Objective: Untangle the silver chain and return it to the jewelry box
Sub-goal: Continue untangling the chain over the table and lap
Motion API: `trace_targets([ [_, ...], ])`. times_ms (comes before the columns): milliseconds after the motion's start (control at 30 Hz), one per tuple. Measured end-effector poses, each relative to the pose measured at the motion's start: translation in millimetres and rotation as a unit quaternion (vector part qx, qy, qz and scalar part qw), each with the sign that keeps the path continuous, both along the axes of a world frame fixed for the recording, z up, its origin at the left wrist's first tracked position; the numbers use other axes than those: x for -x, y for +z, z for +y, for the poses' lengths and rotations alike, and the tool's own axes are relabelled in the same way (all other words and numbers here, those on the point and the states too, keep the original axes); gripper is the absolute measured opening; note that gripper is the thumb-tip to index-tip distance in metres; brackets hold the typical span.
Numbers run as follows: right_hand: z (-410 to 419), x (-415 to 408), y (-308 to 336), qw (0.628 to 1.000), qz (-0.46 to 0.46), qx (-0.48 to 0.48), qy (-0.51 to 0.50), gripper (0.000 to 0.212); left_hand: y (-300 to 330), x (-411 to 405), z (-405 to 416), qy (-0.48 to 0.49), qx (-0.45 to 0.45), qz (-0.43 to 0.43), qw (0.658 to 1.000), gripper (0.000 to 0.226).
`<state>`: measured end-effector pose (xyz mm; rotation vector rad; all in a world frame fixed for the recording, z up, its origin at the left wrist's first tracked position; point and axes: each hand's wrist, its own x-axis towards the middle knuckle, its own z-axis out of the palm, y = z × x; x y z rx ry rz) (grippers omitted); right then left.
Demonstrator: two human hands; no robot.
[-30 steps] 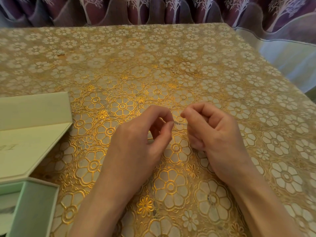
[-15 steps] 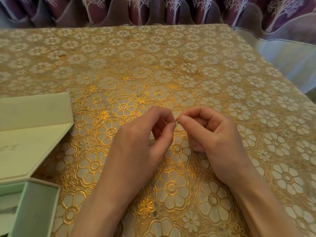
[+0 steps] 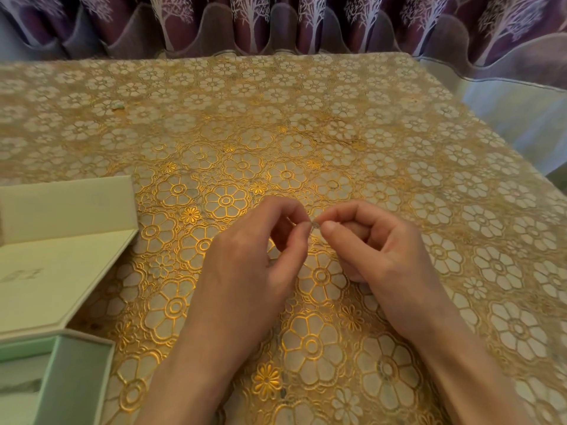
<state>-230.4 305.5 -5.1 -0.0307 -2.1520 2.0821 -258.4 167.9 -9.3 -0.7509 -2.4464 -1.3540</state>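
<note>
A thin silver chain (image 3: pixel 314 224) shows only as a tiny bright bit between my two hands, above the middle of the table. My left hand (image 3: pixel 254 265) pinches it between thumb and forefinger, the other fingers curled. My right hand (image 3: pixel 377 250) pinches the same spot from the right, fingertips almost touching the left ones. The rest of the chain is hidden by my fingers. The pale green jewelry box (image 3: pixel 76 378) stands open at the lower left, its lid (image 3: pixel 61 240) lying back on the table.
A gold floral lace tablecloth (image 3: pixel 306 133) covers the whole table. Purple curtains with white trees (image 3: pixel 276 23) hang behind the far edge. The table's right edge drops off toward a pale floor (image 3: pixel 515 111). A small speck lies at the far left (image 3: pixel 117 104).
My fingertips have come closer together, so the short stretch of chain visible between them a second ago has shrunk to a point. Both hands stay in the same place.
</note>
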Motion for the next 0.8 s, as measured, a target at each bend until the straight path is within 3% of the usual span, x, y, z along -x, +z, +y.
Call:
trace_targets([
  [800,0.4,0.7,-1.9,1.000,0.021,-0.010,0.009,0.004,-0.9,4.5,-0.1,-0.015,-0.048,-0.034,0.998,0.007],
])
